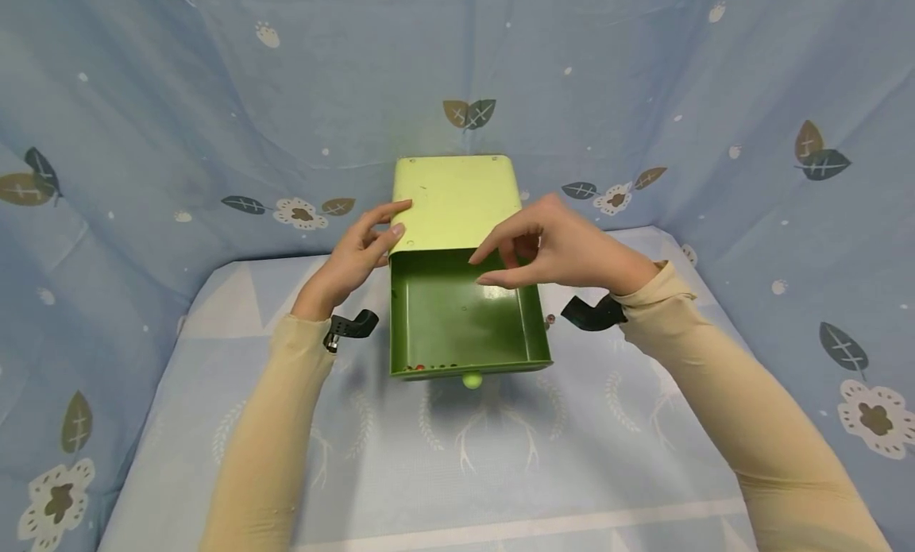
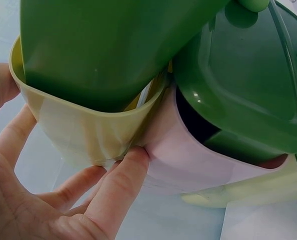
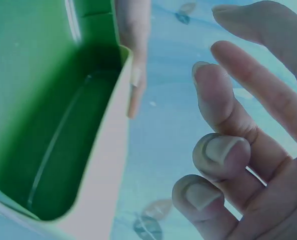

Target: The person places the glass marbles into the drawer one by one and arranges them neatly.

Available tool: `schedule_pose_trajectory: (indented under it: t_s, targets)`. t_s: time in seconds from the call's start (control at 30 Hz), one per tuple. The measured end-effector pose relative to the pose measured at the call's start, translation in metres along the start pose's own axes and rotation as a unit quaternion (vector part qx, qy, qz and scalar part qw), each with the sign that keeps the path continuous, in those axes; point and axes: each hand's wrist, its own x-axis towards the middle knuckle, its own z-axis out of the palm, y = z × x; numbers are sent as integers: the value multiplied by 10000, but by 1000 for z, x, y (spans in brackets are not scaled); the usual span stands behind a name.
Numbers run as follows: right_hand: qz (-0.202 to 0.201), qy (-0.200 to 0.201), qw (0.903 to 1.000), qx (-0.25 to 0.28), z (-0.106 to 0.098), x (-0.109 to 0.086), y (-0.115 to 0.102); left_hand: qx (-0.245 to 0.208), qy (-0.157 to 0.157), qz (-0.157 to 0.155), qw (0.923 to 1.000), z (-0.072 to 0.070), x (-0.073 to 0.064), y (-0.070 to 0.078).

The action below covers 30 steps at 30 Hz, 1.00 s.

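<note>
A small drawer cabinet (image 1: pixel 457 198) has a pale yellow-green top, with a dark green drawer (image 1: pixel 465 318) pulled out toward me. A round light-green knob (image 1: pixel 472 380) is on the drawer's front. My left hand (image 1: pixel 352 258) holds the cabinet's upper left corner; in the left wrist view its fingers (image 2: pixel 123 180) press the yellow case's outer wall. Over the drawer's right rear part hovers my right hand (image 1: pixel 554 246), thumb and forefinger apart, nothing visible between them. A few tiny red and dark bits (image 1: pixel 420 368) lie inside along the drawer's front wall.
Below the yellow case comes a pink case (image 2: pixel 183 150) with its own green drawer (image 2: pixel 243 100), then another yellow case (image 2: pixel 213 195). Small reddish things (image 1: pixel 550 320) show just right of the drawer. Patterned blue cloth (image 1: pixel 322 75) hangs behind and at both sides of the cloth-covered table (image 1: pixel 457 472).
</note>
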Motion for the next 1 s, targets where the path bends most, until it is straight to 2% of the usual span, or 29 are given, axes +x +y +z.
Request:
schedule_pose_trajectory:
  t_s: [0.13, 0.23, 0.5, 0.63, 0.8, 1.0]
  targets:
    - [-181, 341, 9993, 0, -9, -7, -6, -10, 3, 9, 10000, -1, -1, 0]
    - [-167, 573, 9982, 33, -15, -13, -8, -9, -14, 3, 10000, -1, -2, 1]
    - [292, 1225, 9920, 49, -31, -35, -15, -56, -32, -18, 10000, 0, -3, 3]
    - [382, 1503, 9879, -68, -38, -44, -16, -52, -30, -10, 10000, -1, -3, 2]
    - [551, 1856, 9811, -47, -39, -53, -11, -75, -48, 5, 10000, -3, -3, 1]
    - [1016, 2287, 9681, 134, -33, -67, -3, -92, -70, 24, 9999, -3, -3, 1]
